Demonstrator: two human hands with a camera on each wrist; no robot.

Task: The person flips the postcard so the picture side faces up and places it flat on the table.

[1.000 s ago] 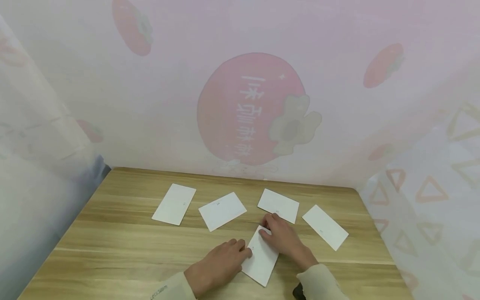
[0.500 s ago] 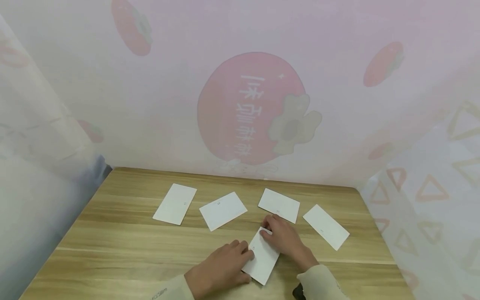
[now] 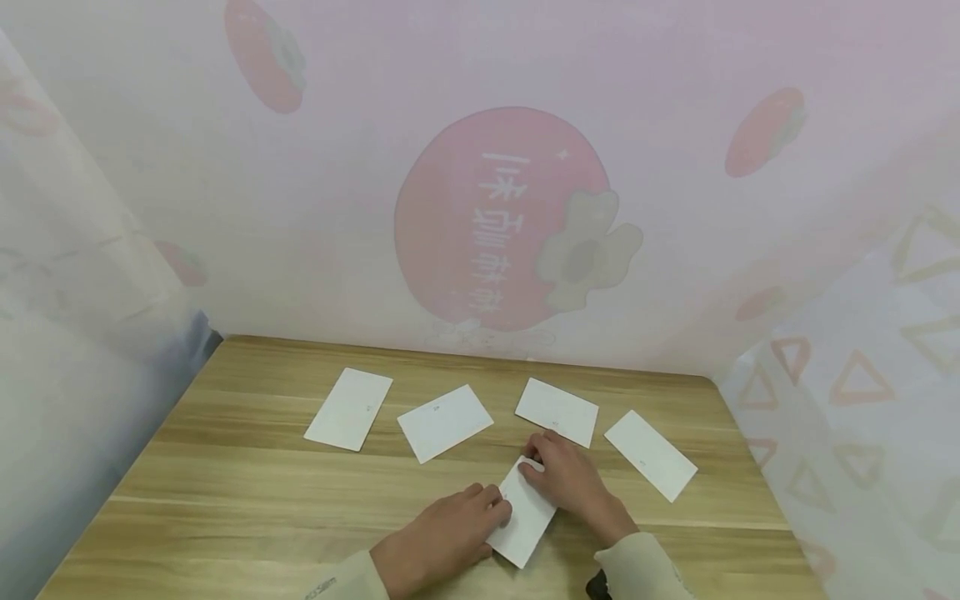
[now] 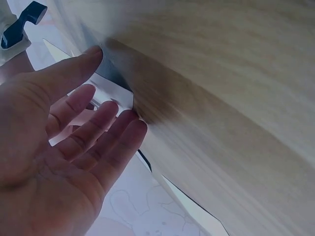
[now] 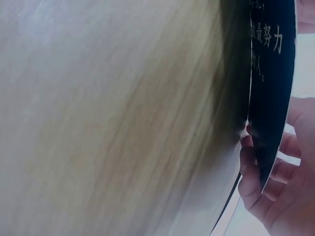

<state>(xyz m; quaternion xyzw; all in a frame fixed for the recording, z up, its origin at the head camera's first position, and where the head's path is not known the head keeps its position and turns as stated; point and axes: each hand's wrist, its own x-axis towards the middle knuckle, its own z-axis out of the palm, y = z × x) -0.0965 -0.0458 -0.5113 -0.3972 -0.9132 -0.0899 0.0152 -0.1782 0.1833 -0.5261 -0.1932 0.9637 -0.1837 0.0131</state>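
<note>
A white card (image 3: 527, 518) with a small mark on its pale side slants between both hands in the head view. My right hand (image 3: 568, 477) grips its far end, thumb on top and fingers curled below. From the right wrist, the card's underside (image 5: 271, 88) shows dark blue with white writing. The left hand (image 3: 456, 532) lays its fingers on the card's left part. In the left wrist view those fingers are loosely bent at the card (image 4: 114, 92), and the thumb (image 4: 78, 69) stands apart from it.
Several more white cards lie spread across the back of the wooden table (image 3: 247, 492): one at far left (image 3: 348, 410), one left of the middle (image 3: 446, 423), one just beyond my right hand (image 3: 558, 410) and one at right (image 3: 651, 456). A printed curtain (image 3: 337, 208) hangs behind.
The held card's near corner has shifted slightly left and away from me. My left fingers have crept a little right over the card. The right hand and the other cards stay put.
</note>
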